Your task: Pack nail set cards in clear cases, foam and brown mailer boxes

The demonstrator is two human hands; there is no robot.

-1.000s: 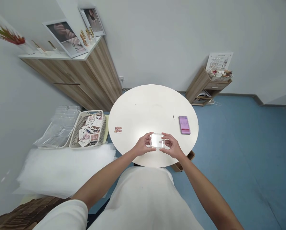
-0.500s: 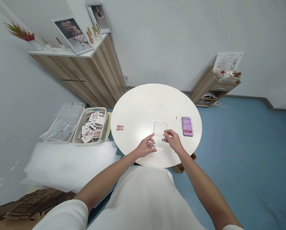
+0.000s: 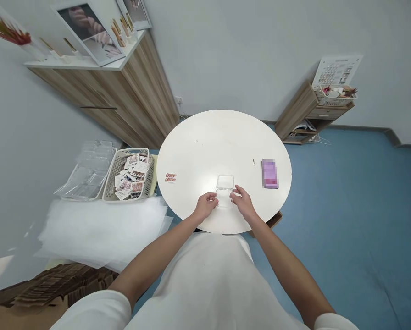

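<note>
A clear hinged plastic case [image 3: 225, 181] lies unfolded at the near part of the round white table [image 3: 233, 137]. Its lid half points away from me, and its other half is between my hands. My left hand [image 3: 205, 205] has its fingers closed at the left edge of the near half. At the right edge, the fingers of my right hand [image 3: 242, 203] pinch the same half. To the left on the tabletop lies a small set of reddish-brown press-on nails [image 3: 170, 178].
A phone with a blurred purple screen [image 3: 269, 174] lies on the table's right, near a small dark item [image 3: 253, 162]. Left of the table stand a basket of nail cards [image 3: 131, 178], clear plastic trays [image 3: 88, 176] and white translucent sheets [image 3: 102, 227]. A wooden cabinet [image 3: 150, 91] stands behind.
The clear case has gone from being held tilted above the table to lying lower, on or close to the tabletop. Both hands went down with it. The camera view has shifted slightly.
</note>
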